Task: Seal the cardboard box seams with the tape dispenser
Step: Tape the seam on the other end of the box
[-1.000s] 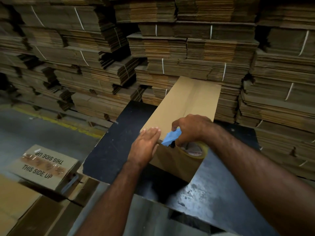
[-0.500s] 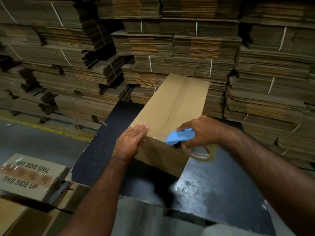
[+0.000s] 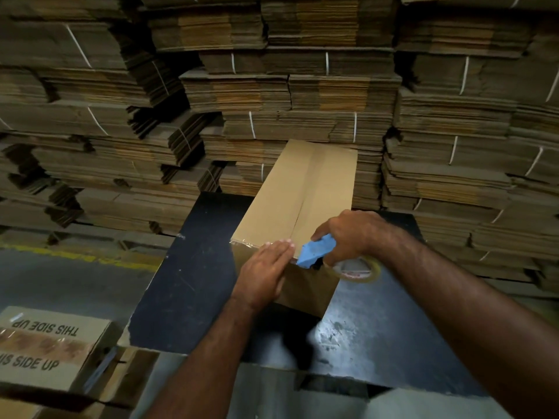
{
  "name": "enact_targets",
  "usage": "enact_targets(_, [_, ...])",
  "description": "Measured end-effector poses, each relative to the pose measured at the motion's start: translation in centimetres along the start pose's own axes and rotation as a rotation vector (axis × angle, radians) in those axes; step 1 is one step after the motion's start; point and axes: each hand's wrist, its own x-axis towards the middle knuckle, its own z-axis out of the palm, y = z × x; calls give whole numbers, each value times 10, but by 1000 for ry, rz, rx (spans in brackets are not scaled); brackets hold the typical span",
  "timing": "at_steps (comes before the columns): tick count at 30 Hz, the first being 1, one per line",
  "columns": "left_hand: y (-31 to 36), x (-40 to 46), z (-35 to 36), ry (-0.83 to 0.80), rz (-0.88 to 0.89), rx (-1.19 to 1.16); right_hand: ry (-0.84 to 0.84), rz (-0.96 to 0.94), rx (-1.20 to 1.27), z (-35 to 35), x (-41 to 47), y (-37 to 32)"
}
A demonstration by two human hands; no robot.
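A long brown cardboard box [image 3: 299, 192] lies on a black table [image 3: 181, 282], its centre seam running away from me. Clear tape shines along the box's near top edge, left of my hands. My right hand [image 3: 351, 234] grips a blue tape dispenser [image 3: 316, 251] with a roll of clear tape [image 3: 360, 269], held against the near edge of the box by the seam. My left hand [image 3: 266, 273] lies flat with fingers together on the near end of the box, just left of the dispenser.
Tall stacks of strapped flat cardboard [image 3: 302, 95] fill the wall behind the table. A taped box printed "THIS SIDE UP" [image 3: 45, 349] sits low at the left on more cardboard. A grey floor with a yellow line [image 3: 75, 258] lies to the left.
My right hand has carried the dispenser up from the box's front face to its near top edge. My left hand stays pressed on the box's near end, shifted a little along that edge.
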Motion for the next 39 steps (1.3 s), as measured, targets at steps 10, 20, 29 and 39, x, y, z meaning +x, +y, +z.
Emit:
enact_targets(10, [-2,-4,1,-20,33,28,-8,91,74,44,-64,71])
enact_targets(20, [73,24,8,-114,196,-16,107,143,110,74,-68,72])
enact_targets(29, [68,29,17,-125,173,-1,165,92,197,100,-102,100])
enact_targets(39, [105,45,10,46,-148,-130,184,78,218,114,-87,100])
